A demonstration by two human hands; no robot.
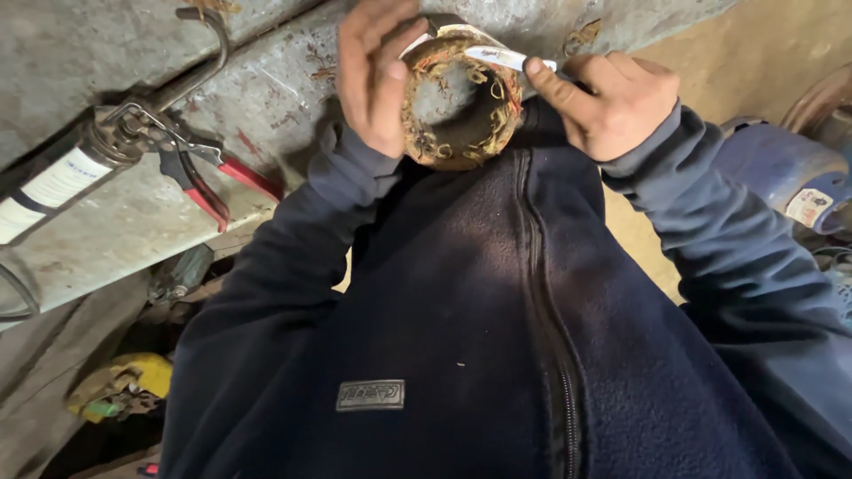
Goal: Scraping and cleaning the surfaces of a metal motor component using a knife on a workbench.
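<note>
Left hand (377,75) clamps stator ring (461,98) rim | right hand (612,102) pinches blade (506,58) at top edge

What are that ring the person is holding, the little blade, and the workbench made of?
The ring looks like rusty metal holding tangled copper-coloured wire, probably a motor winding. The blade is thin, pale and shiny, likely steel. The workbench seems to be grey sheet metal, dull and scratched, with rust spots.

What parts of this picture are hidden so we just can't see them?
- Head view: the far side of the wound ring is hidden behind the left hand.
- The knife handle is buried in the right hand.
- The sealant tube is cut off by the left edge.
- The red-handled pliers tips are too small.
</note>
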